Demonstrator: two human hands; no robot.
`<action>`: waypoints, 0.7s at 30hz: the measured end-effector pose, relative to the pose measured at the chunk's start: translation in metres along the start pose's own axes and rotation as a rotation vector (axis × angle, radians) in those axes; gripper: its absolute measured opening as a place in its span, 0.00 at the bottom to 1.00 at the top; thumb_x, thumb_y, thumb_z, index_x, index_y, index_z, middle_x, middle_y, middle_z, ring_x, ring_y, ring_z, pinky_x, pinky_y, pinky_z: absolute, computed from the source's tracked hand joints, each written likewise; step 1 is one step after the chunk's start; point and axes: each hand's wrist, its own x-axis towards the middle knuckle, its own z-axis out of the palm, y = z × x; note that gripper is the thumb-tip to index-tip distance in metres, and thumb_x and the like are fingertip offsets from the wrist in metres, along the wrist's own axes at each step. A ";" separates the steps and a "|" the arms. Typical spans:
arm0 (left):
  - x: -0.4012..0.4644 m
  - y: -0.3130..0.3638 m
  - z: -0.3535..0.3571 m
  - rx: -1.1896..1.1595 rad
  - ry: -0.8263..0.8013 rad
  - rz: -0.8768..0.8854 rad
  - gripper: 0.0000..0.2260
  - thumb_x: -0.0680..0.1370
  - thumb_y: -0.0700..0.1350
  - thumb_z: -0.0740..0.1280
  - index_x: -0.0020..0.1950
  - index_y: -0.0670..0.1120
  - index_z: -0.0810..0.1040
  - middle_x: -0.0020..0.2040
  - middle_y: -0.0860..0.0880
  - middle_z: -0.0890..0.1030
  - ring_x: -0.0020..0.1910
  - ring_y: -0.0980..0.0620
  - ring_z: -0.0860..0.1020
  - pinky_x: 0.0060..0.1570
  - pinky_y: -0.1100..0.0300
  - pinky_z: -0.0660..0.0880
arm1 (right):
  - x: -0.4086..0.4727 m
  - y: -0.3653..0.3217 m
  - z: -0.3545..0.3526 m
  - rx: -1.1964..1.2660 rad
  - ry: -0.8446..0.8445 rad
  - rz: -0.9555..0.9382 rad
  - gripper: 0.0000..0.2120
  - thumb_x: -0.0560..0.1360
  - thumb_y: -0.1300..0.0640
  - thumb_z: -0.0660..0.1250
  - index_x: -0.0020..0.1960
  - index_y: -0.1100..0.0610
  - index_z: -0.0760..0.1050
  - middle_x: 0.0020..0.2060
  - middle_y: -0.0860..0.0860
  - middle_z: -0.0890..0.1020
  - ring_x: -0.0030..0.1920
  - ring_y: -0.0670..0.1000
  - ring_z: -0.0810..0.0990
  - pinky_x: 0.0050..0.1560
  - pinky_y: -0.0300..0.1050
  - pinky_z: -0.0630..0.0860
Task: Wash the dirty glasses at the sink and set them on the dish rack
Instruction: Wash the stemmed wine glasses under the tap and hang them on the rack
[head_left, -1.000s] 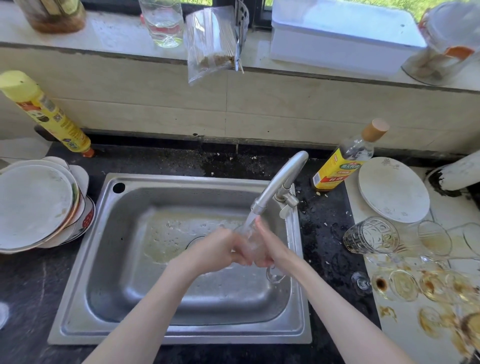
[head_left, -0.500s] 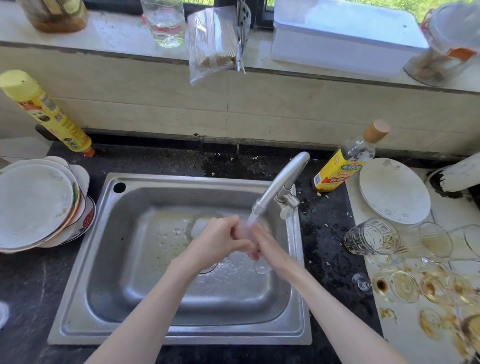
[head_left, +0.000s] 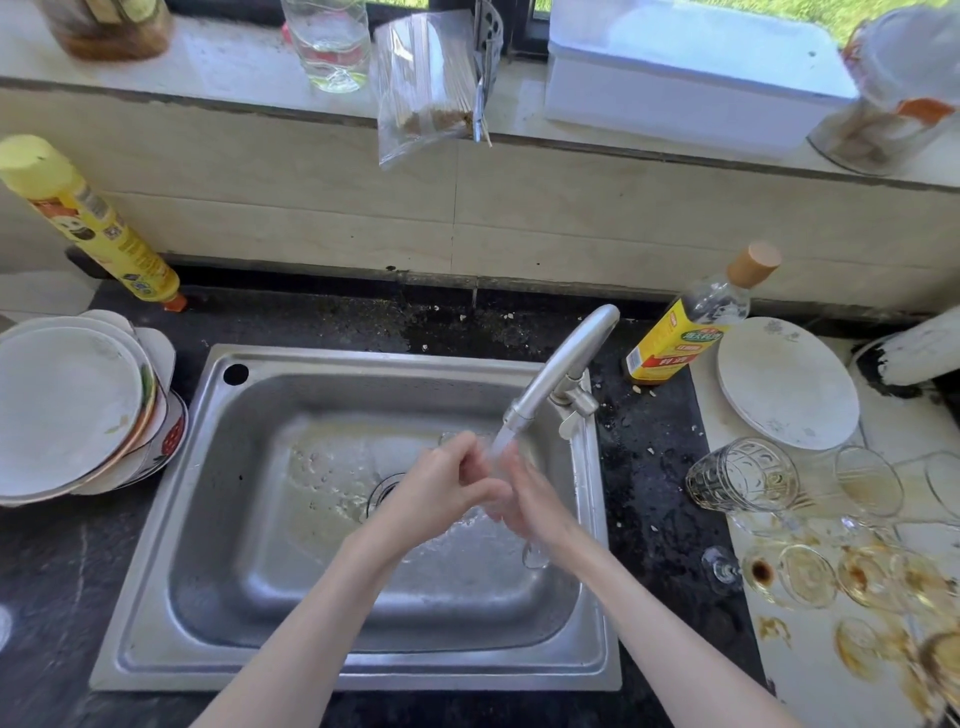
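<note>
Hands: left hand (head_left: 441, 493) and right hand (head_left: 535, 506) curled round a clear glass (head_left: 524, 545) under the tap (head_left: 558, 374), over the sink (head_left: 322, 670).
Right counter: dirty glasses (head_left: 800, 574) lying beside a plate (head_left: 787, 382) and bottle (head_left: 685, 325).
Left counter: stacked plates (head_left: 67, 405).

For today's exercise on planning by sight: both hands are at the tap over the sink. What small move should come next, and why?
Probably keep turning the glass under the running water a little longer. Both the left hand and the right hand hold it below the tap, and its foot hangs below the right hand. No dish rack shows, and stained glasses wait at the right.
</note>
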 end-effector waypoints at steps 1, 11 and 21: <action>-0.001 0.000 -0.003 0.021 -0.087 0.037 0.11 0.71 0.42 0.73 0.36 0.49 0.72 0.32 0.57 0.74 0.31 0.63 0.70 0.34 0.69 0.65 | 0.000 -0.001 0.000 0.025 0.024 0.062 0.32 0.77 0.37 0.40 0.44 0.55 0.76 0.23 0.45 0.70 0.19 0.41 0.61 0.20 0.33 0.56; 0.007 -0.026 0.003 -0.296 0.132 -0.115 0.10 0.71 0.41 0.72 0.35 0.47 0.72 0.30 0.57 0.73 0.30 0.61 0.68 0.33 0.70 0.65 | 0.002 0.002 0.005 0.066 0.060 0.239 0.25 0.80 0.40 0.45 0.54 0.54 0.74 0.34 0.54 0.77 0.29 0.46 0.68 0.30 0.38 0.64; -0.006 -0.046 0.030 -0.886 0.108 -0.369 0.18 0.78 0.53 0.63 0.55 0.38 0.70 0.48 0.38 0.75 0.42 0.44 0.75 0.43 0.50 0.72 | -0.005 -0.008 -0.001 0.346 -0.061 0.586 0.15 0.78 0.49 0.62 0.45 0.62 0.75 0.33 0.57 0.79 0.25 0.46 0.75 0.25 0.37 0.73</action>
